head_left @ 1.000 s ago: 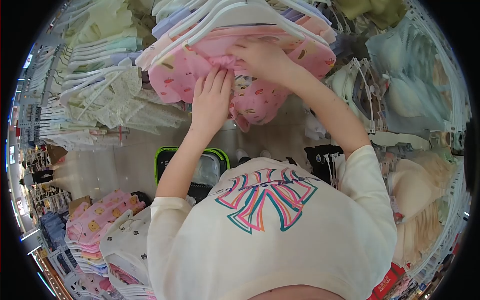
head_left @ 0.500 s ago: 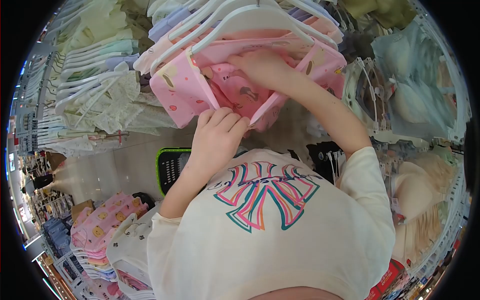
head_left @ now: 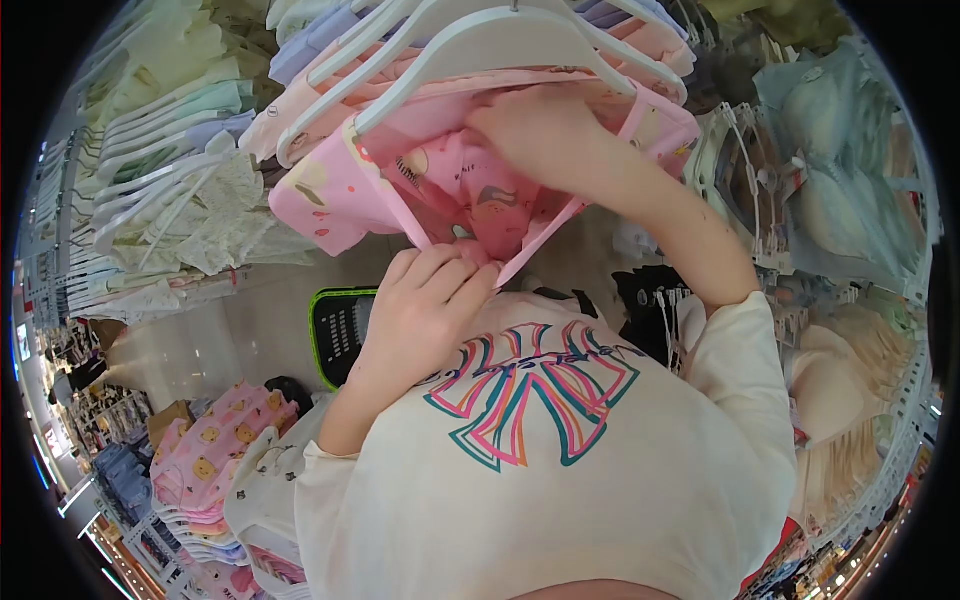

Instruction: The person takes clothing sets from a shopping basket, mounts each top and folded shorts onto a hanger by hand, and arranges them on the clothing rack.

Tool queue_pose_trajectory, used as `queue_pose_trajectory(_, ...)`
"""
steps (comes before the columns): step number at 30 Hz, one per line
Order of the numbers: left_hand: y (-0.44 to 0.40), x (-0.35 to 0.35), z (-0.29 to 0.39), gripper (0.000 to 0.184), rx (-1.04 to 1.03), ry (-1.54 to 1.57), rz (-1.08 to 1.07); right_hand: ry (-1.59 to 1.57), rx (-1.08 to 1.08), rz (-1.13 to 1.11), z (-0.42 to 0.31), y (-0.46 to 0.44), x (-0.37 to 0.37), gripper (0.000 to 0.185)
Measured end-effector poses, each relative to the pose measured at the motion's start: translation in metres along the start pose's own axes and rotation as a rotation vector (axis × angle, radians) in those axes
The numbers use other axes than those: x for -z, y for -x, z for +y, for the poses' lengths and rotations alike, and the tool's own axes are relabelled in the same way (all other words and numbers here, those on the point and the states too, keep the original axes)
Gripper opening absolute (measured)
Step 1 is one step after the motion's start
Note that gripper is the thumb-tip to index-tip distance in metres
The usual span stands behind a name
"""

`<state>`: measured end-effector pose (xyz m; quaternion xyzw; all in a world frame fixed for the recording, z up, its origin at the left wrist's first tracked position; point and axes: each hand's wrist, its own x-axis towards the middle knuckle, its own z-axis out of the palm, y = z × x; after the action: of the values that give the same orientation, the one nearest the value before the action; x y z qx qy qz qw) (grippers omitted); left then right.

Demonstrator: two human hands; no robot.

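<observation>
L hand [head_left: 425, 308] pinches front edge of pink printed top [head_left: 335, 205], R hand [head_left: 538, 132] is at its opening w/ fingertips partly hidden, can't tell grip, & it hangs on white hanger [head_left: 510, 52] w/ green-rimmed basket [head_left: 335, 332] below, to L.

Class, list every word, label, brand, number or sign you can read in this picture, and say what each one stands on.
No text can be read with certainty.
White T-shirt: dark cursive lettering across the colourful print, too distorted to read.
Pink garment: small dark lettering near its middle, too small and blurred to read.
</observation>
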<state>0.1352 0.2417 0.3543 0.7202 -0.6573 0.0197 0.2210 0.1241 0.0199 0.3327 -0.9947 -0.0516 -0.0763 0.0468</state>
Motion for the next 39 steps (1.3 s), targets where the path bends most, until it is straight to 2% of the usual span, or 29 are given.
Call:
queue_pose_trajectory(3,-0.003,-0.001,0.001,0.023,-0.002,0.019,-0.003,-0.092,0.168,0.387,-0.032,-0.010,0.007,0.015)
queue_pose_trajectory(7,-0.004,-0.004,0.002,0.023,-0.002,0.053,0.024,-0.125,0.277,0.234,-0.045,-0.026,-0.017,0.010)
queue_pose_trajectory(13,-0.002,-0.007,0.001,0.024,0.022,0.058,0.021,-0.223,0.219,0.120,-0.045,-0.027,-0.001,0.010)
queue_pose_trajectory(16,-0.003,-0.010,0.001,0.023,0.044,0.061,0.036,-0.424,0.188,0.399,-0.051,-0.033,-0.008,0.014)
queue_pose_trajectory(19,-0.002,-0.009,0.004,0.021,0.082,0.045,0.032,-0.154,0.074,-0.211,-0.044,-0.028,0.001,0.019)
queue_pose_trajectory(22,-0.001,-0.009,0.004,0.025,0.079,-0.036,0.043,-0.274,0.077,-0.153,-0.021,-0.014,0.016,0.025)
queue_pose_trajectory(24,0.001,-0.009,0.005,0.027,0.082,-0.075,0.055,-0.211,-0.140,-0.189,-0.017,0.001,0.036,0.024)
queue_pose_trajectory(27,-0.001,-0.009,0.006,0.023,0.097,-0.084,0.080,0.192,-0.083,-0.053,0.017,0.028,0.022,0.017)
queue_pose_trajectory(30,-0.004,-0.012,0.006,0.021,0.104,-0.098,0.083,0.445,-0.115,-0.145,0.011,0.038,0.031,0.012)
queue_pose_trajectory(33,-0.007,-0.013,0.000,0.019,0.108,-0.106,0.057,0.491,-0.155,-0.087,0.014,0.041,0.021,0.011)
queue_pose_trajectory(35,-0.010,-0.017,-0.010,0.017,0.082,-0.086,0.111,0.504,-0.177,-0.077,0.009,0.045,0.026,0.009)
queue_pose_trajectory(38,-0.023,-0.020,-0.014,0.017,0.149,-0.153,0.314,0.439,-0.180,-0.078,0.011,0.049,0.025,0.007)
queue_pose_trajectory(39,-0.029,-0.023,-0.019,0.017,0.159,-0.174,0.316,0.407,-0.176,-0.084,0.014,0.049,0.023,0.007)
